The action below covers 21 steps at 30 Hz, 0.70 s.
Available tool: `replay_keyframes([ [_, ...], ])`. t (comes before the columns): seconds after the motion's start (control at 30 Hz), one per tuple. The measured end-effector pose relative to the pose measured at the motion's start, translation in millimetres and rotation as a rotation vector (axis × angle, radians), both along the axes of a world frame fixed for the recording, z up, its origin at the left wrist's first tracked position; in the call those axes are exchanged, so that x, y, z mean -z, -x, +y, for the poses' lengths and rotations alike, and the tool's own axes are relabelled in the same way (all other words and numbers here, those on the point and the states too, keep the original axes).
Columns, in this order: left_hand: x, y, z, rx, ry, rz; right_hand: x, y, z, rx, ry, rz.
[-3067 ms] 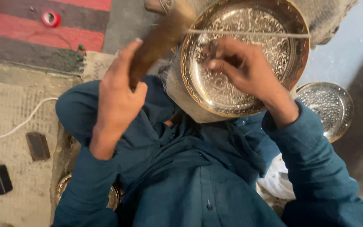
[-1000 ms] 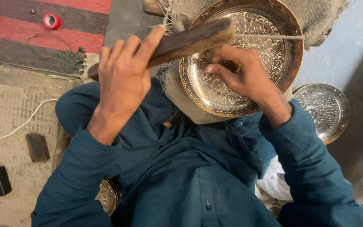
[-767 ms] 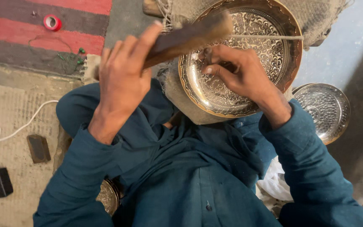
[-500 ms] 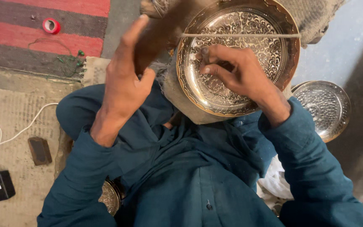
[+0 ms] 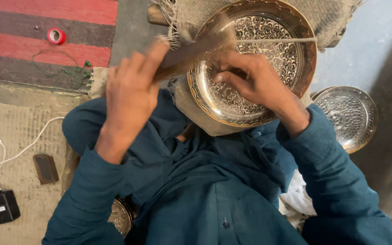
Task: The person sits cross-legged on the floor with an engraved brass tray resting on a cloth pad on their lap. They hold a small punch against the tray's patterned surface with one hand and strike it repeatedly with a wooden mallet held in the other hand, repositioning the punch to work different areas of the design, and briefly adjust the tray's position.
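Observation:
A round brass plate (image 5: 291,63) with fine engraved scrollwork rests tilted on a burlap-covered block in front of me. My left hand (image 5: 130,95) grips a wooden mallet (image 5: 191,51), blurred in motion over the plate's left rim. My right hand (image 5: 255,81) rests on the plate's middle, fingers pinched around a small chisel that is mostly hidden. A thin string (image 5: 277,40) stretches across the plate's upper part. Both arms wear dark teal sleeves.
A second engraved silver-coloured plate (image 5: 348,115) lies on the floor at the right. Another small plate (image 5: 120,217) peeks out beside my left elbow. On the left lie a red tape roll (image 5: 56,36), a dark block (image 5: 46,168), a black charger (image 5: 3,206) and white cable.
My left hand has kept swinging the mallet up and down beside the plate; now it is lowered toward my right hand. My right hand stays put on the plate.

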<state>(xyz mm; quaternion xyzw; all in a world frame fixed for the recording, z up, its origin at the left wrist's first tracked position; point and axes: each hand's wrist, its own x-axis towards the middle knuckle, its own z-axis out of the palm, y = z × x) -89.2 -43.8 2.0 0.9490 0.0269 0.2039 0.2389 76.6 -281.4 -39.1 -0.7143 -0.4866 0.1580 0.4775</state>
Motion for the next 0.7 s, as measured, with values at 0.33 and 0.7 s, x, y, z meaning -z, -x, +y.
replay_keyframes([
  [0.33,3,16,3,-0.046,0.188,0.047,2,9,1,0.022,-0.075,0.045],
  [0.7,-11,14,1,-0.172,-0.233,0.306,2,9,2,0.021,-0.073,0.128],
])
